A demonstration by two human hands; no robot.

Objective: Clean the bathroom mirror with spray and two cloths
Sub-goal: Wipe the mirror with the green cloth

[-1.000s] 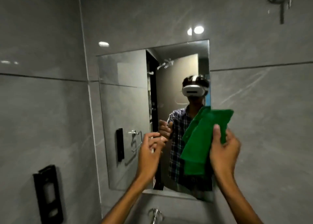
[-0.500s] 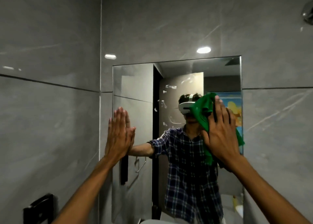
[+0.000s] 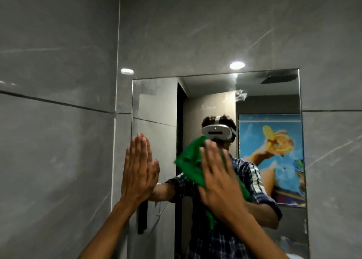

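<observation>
left hand [image 3: 138,168]: flat and open, fingers together pointing up, palm pressed at the mirror's left edge, holding nothing
right hand [image 3: 217,180]: open too, fingers spread, pushing the cloth flat against the glass, not really gripping it, more pinning it
cloth [image 3: 191,165]: green, bunched up, sticking out past the hand to the upper left, with a bit hanging below the wrist
mirror [image 3: 156,106]: set into the grey tile wall [image 3: 58,141], with a smudgy streak near the top middle
reflection: person in a plaid shirt with a white headset, colourful poster behind them on the right
spray: can't spot it anywhere in view
</observation>
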